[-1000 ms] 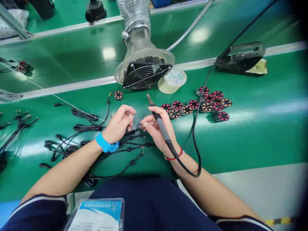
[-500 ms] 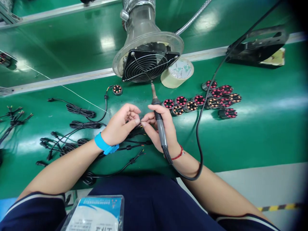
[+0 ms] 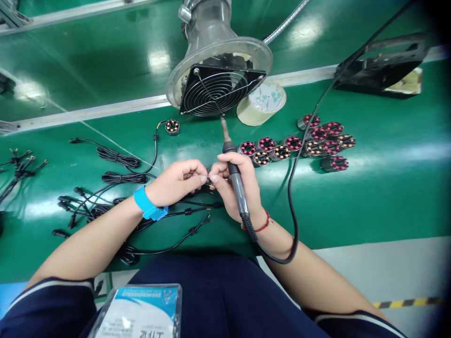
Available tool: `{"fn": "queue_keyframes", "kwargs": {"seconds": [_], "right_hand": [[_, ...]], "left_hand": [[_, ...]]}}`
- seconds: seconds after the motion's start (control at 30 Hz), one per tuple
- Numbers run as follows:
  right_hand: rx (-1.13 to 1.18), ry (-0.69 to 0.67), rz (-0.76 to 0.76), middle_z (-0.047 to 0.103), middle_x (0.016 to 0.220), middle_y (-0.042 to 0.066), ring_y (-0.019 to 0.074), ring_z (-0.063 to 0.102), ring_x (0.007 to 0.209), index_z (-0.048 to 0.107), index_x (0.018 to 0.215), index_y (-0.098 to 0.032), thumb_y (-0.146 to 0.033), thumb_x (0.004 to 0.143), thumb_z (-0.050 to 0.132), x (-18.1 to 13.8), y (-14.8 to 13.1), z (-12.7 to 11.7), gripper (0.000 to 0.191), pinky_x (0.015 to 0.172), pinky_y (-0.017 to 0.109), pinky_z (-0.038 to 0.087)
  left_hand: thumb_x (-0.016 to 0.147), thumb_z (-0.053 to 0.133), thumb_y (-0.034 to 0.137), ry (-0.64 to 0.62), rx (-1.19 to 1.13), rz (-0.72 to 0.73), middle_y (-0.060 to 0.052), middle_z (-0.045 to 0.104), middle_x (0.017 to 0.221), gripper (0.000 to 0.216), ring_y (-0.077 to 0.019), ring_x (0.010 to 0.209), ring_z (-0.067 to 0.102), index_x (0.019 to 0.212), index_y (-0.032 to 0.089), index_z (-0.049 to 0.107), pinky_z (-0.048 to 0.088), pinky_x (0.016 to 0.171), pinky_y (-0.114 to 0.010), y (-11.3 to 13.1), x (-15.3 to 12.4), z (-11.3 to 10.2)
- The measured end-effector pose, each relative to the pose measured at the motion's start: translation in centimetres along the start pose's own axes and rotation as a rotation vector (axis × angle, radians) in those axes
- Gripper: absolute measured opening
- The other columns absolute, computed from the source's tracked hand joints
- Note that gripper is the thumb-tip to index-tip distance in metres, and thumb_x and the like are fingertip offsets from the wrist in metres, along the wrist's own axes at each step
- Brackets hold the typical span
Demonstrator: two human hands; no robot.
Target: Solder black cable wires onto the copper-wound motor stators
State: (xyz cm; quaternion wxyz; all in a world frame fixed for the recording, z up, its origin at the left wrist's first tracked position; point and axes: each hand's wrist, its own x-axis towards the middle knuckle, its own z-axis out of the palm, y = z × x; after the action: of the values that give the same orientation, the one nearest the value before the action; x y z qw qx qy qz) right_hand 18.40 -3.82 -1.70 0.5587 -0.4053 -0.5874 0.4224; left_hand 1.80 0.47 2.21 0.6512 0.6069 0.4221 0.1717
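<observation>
My right hand (image 3: pixel 248 188) is closed around a soldering iron (image 3: pixel 238 188), whose metal tip points away from me, just below a fan grille. The thumb and fingertips of that hand also pinch at thin wire ends (image 3: pixel 210 185). Meeting them from the left, my left hand (image 3: pixel 176 180) is closed in a pinch on the same thin wires, thumb against the fingers. Exactly which strand each hand grips is too small to see. Black cables (image 3: pixel 183 212) with bared coloured ends lie under and beside my left wrist, partly covered by it.
A fume extractor fan (image 3: pixel 214 91) hangs over the bench, with a tape roll (image 3: pixel 262 105) beside it. Several motor stators (image 3: pixel 282 152) stand to the right; one wired stator (image 3: pixel 172 127) sits at the left. A black stand (image 3: pixel 373 77) is at the back right. The iron's cord (image 3: pixel 291 197) loops over my right forearm.
My left hand has shifted slightly left, and its index finger has come down closer to the thumb. The right hand with the soldering iron has barely moved. The view has tilted a little.
</observation>
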Motion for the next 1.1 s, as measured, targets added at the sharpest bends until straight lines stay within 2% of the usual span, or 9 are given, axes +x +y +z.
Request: {"fn": "queue_keyframes", "kwargs": {"seconds": [0.07,0.17,0.3,0.4,0.5,0.63,0.73,0.97,1.1], "right_hand": [[-0.018,0.006,0.050,0.061,0.081,-0.004,0.0098,0.063,0.068,0.047,0.116,-0.027,-0.020,0.091,0.058,0.1,-0.1,-0.2,0.029,0.064,0.025,0.056],[-0.067,0.093,0.119,0.067,0.088,-0.001,0.0115,0.067,0.071,0.048,0.118,-0.026,-0.027,0.095,0.054,0.3,-0.6,-1.2,0.024,0.070,0.029,0.058],[-0.162,0.118,0.193,0.070,0.086,0.000,0.0125,0.068,0.066,0.053,0.127,-0.028,-0.032,0.098,0.051,-0.3,-2.2,-2.7,0.029,0.064,0.029,0.058],[-0.270,0.172,0.158,0.069,0.094,0.002,0.0143,0.067,0.070,0.061,0.120,-0.029,-0.030,0.093,0.059,-1.9,-2.7,-3.2,0.027,0.065,0.032,0.058],[-0.326,0.248,0.132,0.068,0.094,0.003,0.0167,0.066,0.074,0.064,0.112,-0.027,-0.027,0.088,0.065,-4.0,-2.1,-3.0,0.024,0.070,0.035,0.058],[-0.386,0.291,0.095,0.069,0.090,0.003,0.0160,0.066,0.067,0.064,0.104,-0.025,-0.028,0.085,0.068,-5.8,-0.8,-2.9,0.019,0.059,0.032,0.056],[-0.399,0.278,0.046,0.071,0.088,0.003,0.0157,0.068,0.065,0.064,0.102,-0.025,-0.029,0.085,0.068,-6.0,-0.3,-3.1,0.018,0.055,0.030,0.055],[-0.377,0.280,0.055,0.071,0.077,0.000,0.0136,0.066,0.053,0.065,0.101,-0.024,-0.029,0.085,0.070,-5.6,-0.2,-3.1,0.018,0.047,0.027,0.054],[-0.346,0.265,0.046,0.072,0.076,-0.002,0.0135,0.068,0.053,0.065,0.103,-0.024,-0.026,0.084,0.071,-5.5,-0.2,-3.1,0.020,0.046,0.026,0.055]], "left_hand": [[0.082,0.055,0.026,0.054,0.084,0.016,0.003,0.049,0.061,0.012,-0.0074,0.055,0.043,0.076,0.015,0.057,0.036,0.053,-0.020,-0.3,0.3,0.1],[0.078,0.052,0.019,0.143,0.221,0.018,0.003,0.051,0.062,0.010,-0.0079,0.057,0.042,0.071,0.015,0.057,0.036,0.056,-0.021,-1.2,1.1,0.0],[0.078,0.052,0.022,0.202,0.285,-0.032,0.002,0.054,0.062,0.012,-0.0093,0.057,0.045,0.071,0.015,0.057,0.037,0.057,-0.023,-1.8,1.8,-0.2],[0.079,0.053,0.023,0.203,0.289,-0.032,0.002,0.055,0.062,0.013,-0.0094,0.057,0.045,0.070,0.014,0.057,0.037,0.058,-0.024,-1.8,2.0,-0.3],[0.079,0.053,0.021,0.206,0.293,-0.005,0.002,0.055,0.062,0.013,-0.0090,0.058,0.045,0.069,0.014,0.058,0.036,0.058,-0.023,-1.7,2.0,-0.3],[0.078,0.053,0.018,0.218,0.290,0.007,0.004,0.051,0.059,0.012,-0.0075,0.055,0.040,0.068,0.014,0.059,0.033,0.055,-0.023,-1.8,2.2,-0.3],[0.078,0.053,0.015,0.229,0.288,0.016,0.005,0.048,0.056,0.013,-0.0066,0.052,0.036,0.066,0.015,0.058,0.031,0.053,-0.022,-1.8,2.4,-0.2],[0.076,0.051,0.014,0.231,0.318,0.062,0.004,0.047,0.057,0.013,-0.0065,0.053,0.037,0.064,0.015,0.055,0.030,0.052,-0.021,-1.8,2.5,-0.1],[0.076,0.050,0.014,0.224,0.327,0.070,0.004,0.048,0.059,0.011,-0.0068,0.054,0.038,0.066,0.015,0.055,0.031,0.052,-0.021,-2.0,2.5,-0.2]]}}
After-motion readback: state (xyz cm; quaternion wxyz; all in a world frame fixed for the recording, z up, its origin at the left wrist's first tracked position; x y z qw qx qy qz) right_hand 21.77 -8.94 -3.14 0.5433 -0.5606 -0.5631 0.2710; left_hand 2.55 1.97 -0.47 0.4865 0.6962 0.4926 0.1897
